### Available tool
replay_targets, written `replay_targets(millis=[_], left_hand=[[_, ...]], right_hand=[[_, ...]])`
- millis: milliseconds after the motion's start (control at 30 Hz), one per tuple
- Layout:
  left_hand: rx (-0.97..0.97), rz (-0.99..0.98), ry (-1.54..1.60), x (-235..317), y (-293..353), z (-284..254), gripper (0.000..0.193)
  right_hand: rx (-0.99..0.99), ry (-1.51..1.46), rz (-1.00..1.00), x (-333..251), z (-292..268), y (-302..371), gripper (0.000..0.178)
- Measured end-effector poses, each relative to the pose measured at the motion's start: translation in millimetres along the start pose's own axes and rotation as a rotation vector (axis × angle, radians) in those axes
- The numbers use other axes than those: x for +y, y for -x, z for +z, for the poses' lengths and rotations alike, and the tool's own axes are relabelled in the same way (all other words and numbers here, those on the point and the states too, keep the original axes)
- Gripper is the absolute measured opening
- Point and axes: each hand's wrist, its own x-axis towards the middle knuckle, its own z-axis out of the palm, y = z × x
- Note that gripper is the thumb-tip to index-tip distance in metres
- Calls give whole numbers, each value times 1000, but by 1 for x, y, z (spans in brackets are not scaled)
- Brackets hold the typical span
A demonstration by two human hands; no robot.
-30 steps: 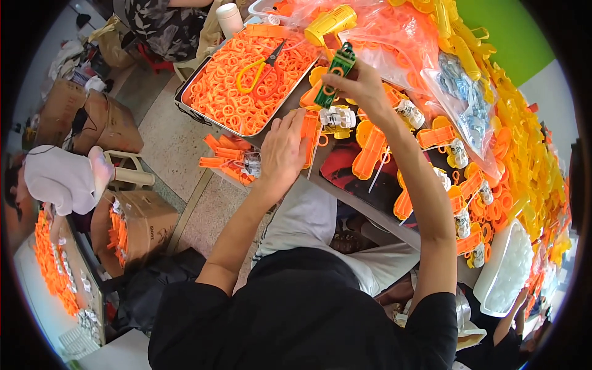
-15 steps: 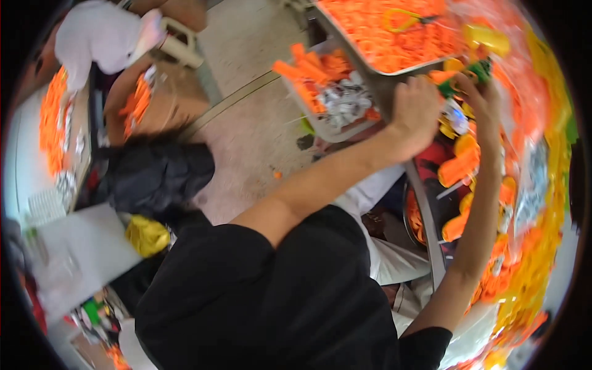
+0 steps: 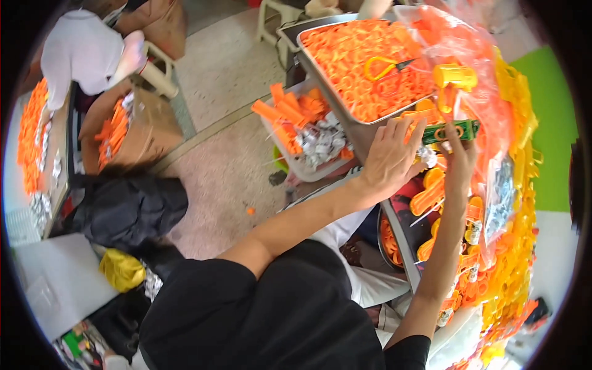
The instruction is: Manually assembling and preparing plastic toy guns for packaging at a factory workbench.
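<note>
At the table on the right, my right hand [image 3: 459,163] closes its fingertips on a small green block [image 3: 472,130] with an orange ring on its front. My left hand [image 3: 390,157] is beside the block's left end, fingers bent and close together; whatever they grip is hidden. Orange pieces [image 3: 421,117] show just behind the left fingertips. Below the hands are a crumpled white-silver bit [image 3: 427,156] and orange-and-yellow tube-like pieces [image 3: 427,196] on the dark tabletop.
A metal tray [image 3: 336,98] heaped with orange rings holds yellow-handled scissors [image 3: 377,68]. Beside it stands a plastic bin [image 3: 296,168] of orange tubes and silvery pieces. Yellow strips [image 3: 515,246] pile up at the right. Across the aisle, another person [image 3: 86,55] sits near a cardboard box [image 3: 151,123].
The view has shifted, so the scene sits lower and further left. My left fingers have straightened somewhat, and the green block now lies more level in my right fingers.
</note>
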Motion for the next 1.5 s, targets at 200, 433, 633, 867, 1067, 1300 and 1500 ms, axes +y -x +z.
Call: replay_targets(millis=[200,433,633,867,1067,1300,1500], left_hand=[[-69,127,273,7,-3,-3,61],[-82,133,414,-21,-6,-17,48],[104,34,135,-122,-45,-68,41],[136,-112,-125,-183,-97,-93,44],[29,33,-168,-199,-126,-52,39],[1,155,-418,-208,-130,-35,40],[-55,5,-134,-197,-131,-47,41]], right_hand=[[78,-148,98,-10,18,61,27],[34,141,-99,-13,7,87,42],[67,129,24,-10,-34,125,27],[350,213,-10,22,-67,187,16],[628,212,35,34,-61,215,14],[680,283,89,42,-66,226,10],[625,290,53,43,-71,230,14]])
